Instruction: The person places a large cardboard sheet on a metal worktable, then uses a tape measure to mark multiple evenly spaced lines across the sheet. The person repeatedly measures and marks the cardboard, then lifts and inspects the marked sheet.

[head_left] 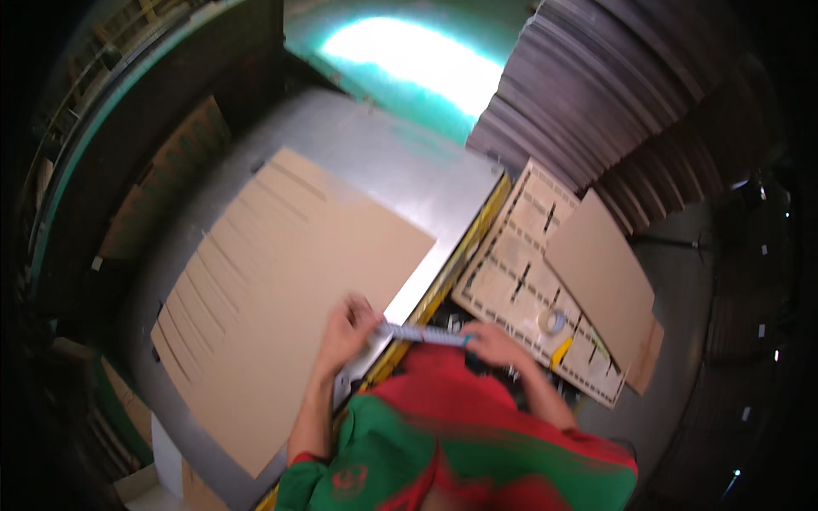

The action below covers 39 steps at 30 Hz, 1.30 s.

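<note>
A pale bluish-grey strip (422, 335), perhaps a measuring tape or ruler, stretches between my hands in front of my body. My left hand (348, 330) is closed at its left end, above the near edge of a large brown cardboard sheet (298, 272); motion blurs those fingers a little. My right hand (496, 345) grips the strip's right end, where a bit of teal shows. Narrow slits run along the far-left side of the cardboard, which lies flat on a grey metal table (400, 175).
A yellow-and-black bar (481, 226) edges the table. Right of it is a slotted wooden board (503, 243) with a tape roll (551, 320), a yellow tool (561, 352) and a smaller brown sheet (607, 264). Stacked dark cardboard (596, 85) rises behind. Dark machinery (162, 102) stands left.
</note>
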{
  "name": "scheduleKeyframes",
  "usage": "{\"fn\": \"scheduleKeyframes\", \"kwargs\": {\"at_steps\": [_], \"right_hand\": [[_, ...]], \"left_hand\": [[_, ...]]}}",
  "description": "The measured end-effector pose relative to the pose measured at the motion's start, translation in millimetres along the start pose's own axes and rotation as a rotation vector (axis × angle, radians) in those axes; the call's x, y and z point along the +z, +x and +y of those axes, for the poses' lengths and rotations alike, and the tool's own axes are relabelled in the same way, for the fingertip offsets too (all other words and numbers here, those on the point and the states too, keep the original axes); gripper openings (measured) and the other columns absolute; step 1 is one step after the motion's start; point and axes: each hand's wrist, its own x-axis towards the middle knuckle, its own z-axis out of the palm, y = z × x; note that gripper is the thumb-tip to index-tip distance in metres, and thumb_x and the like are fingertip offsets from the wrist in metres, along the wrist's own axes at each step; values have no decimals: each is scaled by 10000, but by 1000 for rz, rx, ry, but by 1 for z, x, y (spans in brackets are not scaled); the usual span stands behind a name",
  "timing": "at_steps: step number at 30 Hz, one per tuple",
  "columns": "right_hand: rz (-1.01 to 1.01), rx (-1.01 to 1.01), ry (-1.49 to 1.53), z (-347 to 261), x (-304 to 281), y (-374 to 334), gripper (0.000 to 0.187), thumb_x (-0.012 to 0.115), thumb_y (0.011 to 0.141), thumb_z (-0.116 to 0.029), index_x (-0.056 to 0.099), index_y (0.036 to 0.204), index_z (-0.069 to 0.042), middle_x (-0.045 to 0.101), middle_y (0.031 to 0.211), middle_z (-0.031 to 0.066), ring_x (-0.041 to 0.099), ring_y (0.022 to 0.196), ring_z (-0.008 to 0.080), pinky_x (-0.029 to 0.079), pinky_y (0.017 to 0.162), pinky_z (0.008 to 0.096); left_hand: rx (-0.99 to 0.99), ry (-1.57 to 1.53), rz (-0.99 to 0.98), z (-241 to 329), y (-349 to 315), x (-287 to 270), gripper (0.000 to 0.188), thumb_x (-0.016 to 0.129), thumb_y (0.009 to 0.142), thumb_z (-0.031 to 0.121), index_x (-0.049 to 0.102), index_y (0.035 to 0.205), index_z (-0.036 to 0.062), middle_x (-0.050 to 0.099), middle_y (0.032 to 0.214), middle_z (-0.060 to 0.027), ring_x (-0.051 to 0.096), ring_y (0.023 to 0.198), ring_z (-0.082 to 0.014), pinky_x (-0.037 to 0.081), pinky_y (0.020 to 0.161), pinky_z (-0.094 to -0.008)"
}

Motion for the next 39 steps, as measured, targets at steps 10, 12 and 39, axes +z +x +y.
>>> {"fn": "scheduleKeyframes", "kwargs": {"at_steps": [10, 12, 39], "right_hand": [[328, 192, -71, -1, -7, -16, 270, 693, 929, -289, 785, 979, -40, 738, 921, 202, 700, 865, 402, 539, 784, 463], [371, 245, -120, -10, -11, -11, 270, 690, 932, -287, 785, 981, -40, 738, 939, 205, 699, 878, 410, 539, 798, 463], [441, 601, -341, -36, -58, 59, 266, 676, 963, -195, 743, 975, 62, 707, 850, 238, 679, 760, 362, 526, 771, 421]], "left_hand": [[530, 341, 528, -28, 15, 15, 181, 811, 872, 34, 734, 1009, -55, 718, 944, -143, 708, 866, -201, 580, 779, -304], [535, 376, 538, -28, 22, 16, 205, 788, 892, 18, 732, 1076, -51, 708, 964, -132, 692, 892, -172, 586, 799, -295], [503, 569, 388, -52, 276, -140, 248, 767, 897, 204, 792, 1129, 119, 729, 1092, -66, 594, 1100, -280, 438, 1029, -400]]}}
